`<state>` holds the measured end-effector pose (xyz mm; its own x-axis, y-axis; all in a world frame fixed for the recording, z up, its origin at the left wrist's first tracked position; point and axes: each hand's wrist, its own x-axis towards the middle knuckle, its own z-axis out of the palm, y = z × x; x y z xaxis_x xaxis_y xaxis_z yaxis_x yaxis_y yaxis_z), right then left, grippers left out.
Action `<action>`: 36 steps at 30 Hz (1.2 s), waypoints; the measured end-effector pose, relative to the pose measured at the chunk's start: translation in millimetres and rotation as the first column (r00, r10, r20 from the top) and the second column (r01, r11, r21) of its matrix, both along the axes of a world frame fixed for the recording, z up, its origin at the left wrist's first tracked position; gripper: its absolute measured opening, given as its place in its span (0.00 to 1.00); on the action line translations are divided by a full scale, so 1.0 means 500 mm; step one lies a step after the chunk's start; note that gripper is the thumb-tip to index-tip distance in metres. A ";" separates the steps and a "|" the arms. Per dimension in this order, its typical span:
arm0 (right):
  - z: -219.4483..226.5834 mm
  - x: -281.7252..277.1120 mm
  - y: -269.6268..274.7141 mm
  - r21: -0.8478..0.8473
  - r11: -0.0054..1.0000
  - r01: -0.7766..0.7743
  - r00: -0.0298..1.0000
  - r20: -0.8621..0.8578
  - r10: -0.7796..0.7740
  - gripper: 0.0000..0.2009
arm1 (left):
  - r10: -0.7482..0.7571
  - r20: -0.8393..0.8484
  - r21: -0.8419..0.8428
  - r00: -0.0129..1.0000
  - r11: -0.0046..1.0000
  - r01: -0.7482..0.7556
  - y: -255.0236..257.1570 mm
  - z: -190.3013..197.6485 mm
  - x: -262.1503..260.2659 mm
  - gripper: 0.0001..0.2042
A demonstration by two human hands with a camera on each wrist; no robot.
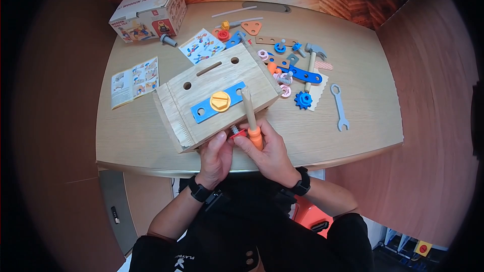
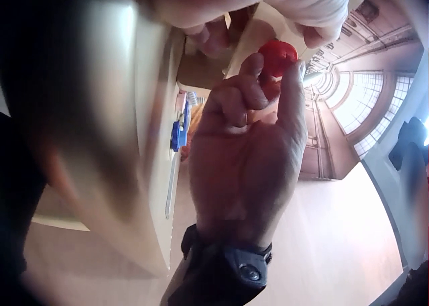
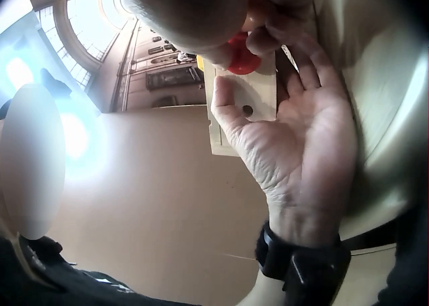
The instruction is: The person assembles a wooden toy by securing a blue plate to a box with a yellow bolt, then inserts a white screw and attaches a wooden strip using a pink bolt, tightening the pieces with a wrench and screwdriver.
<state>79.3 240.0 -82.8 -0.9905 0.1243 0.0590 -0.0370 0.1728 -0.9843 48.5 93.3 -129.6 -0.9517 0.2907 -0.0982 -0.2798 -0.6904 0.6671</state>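
Observation:
A wooden toy toolbox (image 1: 212,78) stands tilted at the table's front edge. A blue perforated strip (image 1: 204,113) lies across its face under a yellow slotted bolt head (image 1: 220,101). From its near underside sticks a grey threaded bolt (image 1: 235,129) with a red nut (image 1: 239,134) on it. My right hand (image 1: 272,153) pinches the nut between thumb and finger and also holds a toy screwdriver (image 1: 255,137), orange handle down, tip up. My left hand (image 1: 217,157) is at the box's lower edge, fingers fairly straight (image 3: 307,64), thumb beside the nut.
Loose toy parts lie to the right: a blue curved strip (image 1: 302,74), a blue gear (image 1: 303,100), a hammer (image 1: 311,68) and a grey wrench (image 1: 339,108). Instruction sheets (image 1: 135,81) and a printed carton (image 1: 148,12) are at the left and back left.

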 end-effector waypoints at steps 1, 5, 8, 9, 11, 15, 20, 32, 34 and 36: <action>0.001 0.000 0.001 -0.009 1.000 -0.013 1.000 0.008 0.013 0.17 | -0.014 -0.002 0.025 1.000 1.000 0.014 -0.002 -0.002 -0.001 0.26; -0.016 0.002 -0.005 -0.080 0.997 -0.003 1.000 -0.013 0.002 0.18 | -0.066 0.014 0.134 0.998 0.989 0.064 -0.008 -0.011 -0.006 0.27; -0.011 0.007 -0.003 -0.152 0.988 -0.006 0.991 0.130 0.026 0.18 | -0.053 0.008 0.139 0.999 0.989 0.051 -0.009 -0.014 -0.008 0.28; -0.011 0.007 -0.002 -0.154 0.988 -0.004 0.991 0.131 0.025 0.18 | -0.058 -0.018 0.148 0.998 0.987 0.060 -0.008 -0.005 -0.007 0.27; -0.011 0.008 -0.002 -0.164 0.986 -0.026 0.984 0.170 0.054 0.18 | -0.065 -0.041 0.155 0.997 0.985 0.070 -0.009 -0.002 -0.006 0.27; -0.002 0.007 -0.010 -0.502 0.865 0.003 0.963 0.236 0.133 0.17 | -0.114 -0.066 0.140 0.991 0.983 0.122 -0.019 -0.038 -0.007 0.33; -0.001 0.012 -0.011 -0.509 0.861 0.028 0.967 0.233 0.106 0.19 | -0.134 -0.087 0.068 0.987 0.988 0.140 -0.014 -0.034 -0.008 0.44; 0.024 0.010 -0.008 -0.134 0.991 -0.030 0.964 0.257 0.064 0.19 | -0.033 -0.078 0.082 0.996 0.996 0.040 -0.012 -0.066 -0.010 0.40; 0.015 0.013 -0.003 -0.083 0.996 -0.043 0.974 0.219 0.061 0.19 | 0.002 -0.063 -0.052 0.998 0.999 -0.005 -0.009 -0.066 -0.008 0.50; 0.014 0.014 -0.004 -0.029 0.998 -0.055 0.982 0.181 0.060 0.19 | -0.005 -0.047 -0.042 0.999 0.999 0.003 -0.008 -0.064 -0.005 0.49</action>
<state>86.2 238.1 -75.7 -0.9900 0.0662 -0.1250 0.1338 0.1516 -0.9793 46.1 89.2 -161.7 -0.9544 0.2913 -0.0653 -0.2500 -0.6606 0.7079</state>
